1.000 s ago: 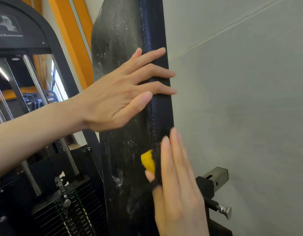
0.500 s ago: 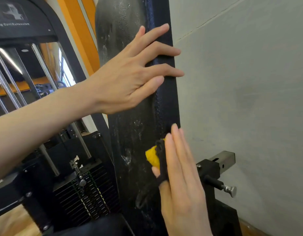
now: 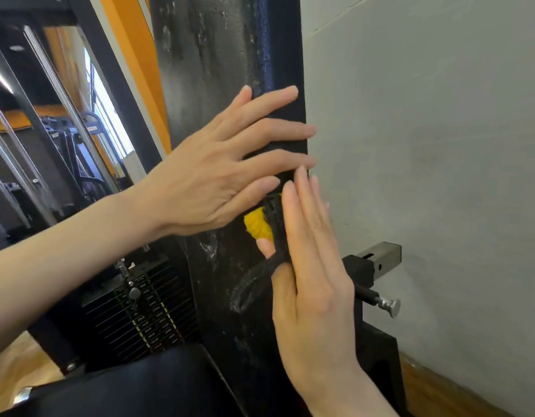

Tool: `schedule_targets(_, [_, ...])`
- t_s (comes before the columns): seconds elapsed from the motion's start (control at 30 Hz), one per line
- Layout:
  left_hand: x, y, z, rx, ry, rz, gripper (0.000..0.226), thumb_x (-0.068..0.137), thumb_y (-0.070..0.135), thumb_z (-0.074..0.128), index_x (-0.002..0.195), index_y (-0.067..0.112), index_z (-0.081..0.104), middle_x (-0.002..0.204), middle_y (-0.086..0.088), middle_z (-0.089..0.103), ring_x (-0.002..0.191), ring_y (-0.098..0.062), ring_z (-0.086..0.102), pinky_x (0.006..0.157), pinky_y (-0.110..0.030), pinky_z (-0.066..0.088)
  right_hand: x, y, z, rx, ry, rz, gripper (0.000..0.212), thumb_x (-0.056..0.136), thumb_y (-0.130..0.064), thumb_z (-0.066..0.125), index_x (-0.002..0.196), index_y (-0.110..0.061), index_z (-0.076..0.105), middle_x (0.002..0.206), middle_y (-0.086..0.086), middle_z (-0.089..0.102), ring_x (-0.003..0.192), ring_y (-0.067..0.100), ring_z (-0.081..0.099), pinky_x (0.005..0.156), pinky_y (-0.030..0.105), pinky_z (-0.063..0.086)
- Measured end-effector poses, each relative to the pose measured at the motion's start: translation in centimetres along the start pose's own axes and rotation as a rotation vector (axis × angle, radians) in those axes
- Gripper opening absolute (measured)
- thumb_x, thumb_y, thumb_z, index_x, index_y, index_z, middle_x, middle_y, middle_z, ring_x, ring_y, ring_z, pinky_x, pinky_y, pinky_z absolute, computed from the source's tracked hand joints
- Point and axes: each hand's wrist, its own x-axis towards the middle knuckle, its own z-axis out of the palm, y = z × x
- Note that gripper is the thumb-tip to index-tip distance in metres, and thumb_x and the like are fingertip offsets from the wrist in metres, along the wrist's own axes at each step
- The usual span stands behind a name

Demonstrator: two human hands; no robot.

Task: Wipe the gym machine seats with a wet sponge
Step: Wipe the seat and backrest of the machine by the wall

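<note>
While the left hand (image 3: 206,182) lies flat and open on the upright back pad (image 3: 218,85), the right hand (image 3: 311,266) presses the yellow sponge (image 3: 257,225) against the pad's right edge, fingers extended. The pad's long axis runs vertically; the left hand sits directly above the sponge, blocking upward strokes.

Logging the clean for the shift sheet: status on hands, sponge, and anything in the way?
Left hand flat, bracing upright back pad. Right hand presses yellow sponge to pad edge. Pad streaked wet. Adjustment pin nearby, clear.
</note>
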Motion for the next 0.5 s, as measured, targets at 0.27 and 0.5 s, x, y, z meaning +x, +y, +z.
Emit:
schedule_targets(0.27, [-0.1,0.0,0.4,-0.039,0.029,-0.012,0.044,0.104,0.024,0.029,0.133,0.012,0.059,0.149,-0.013,0.045,0.149,-0.035,0.013,0.123,-0.043,-0.005,0.2,-0.4,0.1,0.080,0.074,0.155,0.055,0.096,-0.014,0.045,0.148,-0.008,0.027,0.156,0.009,0.030,0.145,0.018,0.025,0.115,0.034,0.027])
schedule_targets(0.5, [-0.1,0.1,0.5,-0.037,0.042,-0.020,0.044,0.104,0.024,0.028,0.132,0.011,0.060,0.148,-0.014,0.046,0.149,-0.035,0.013,0.123,-0.042,-0.006,-0.6,-0.3,-0.9,0.211,0.081,0.366,0.055,0.097,-0.034,0.047,0.148,-0.035,0.025,0.151,-0.008,0.041,0.138,0.001,0.035,0.110,0.022,0.032])
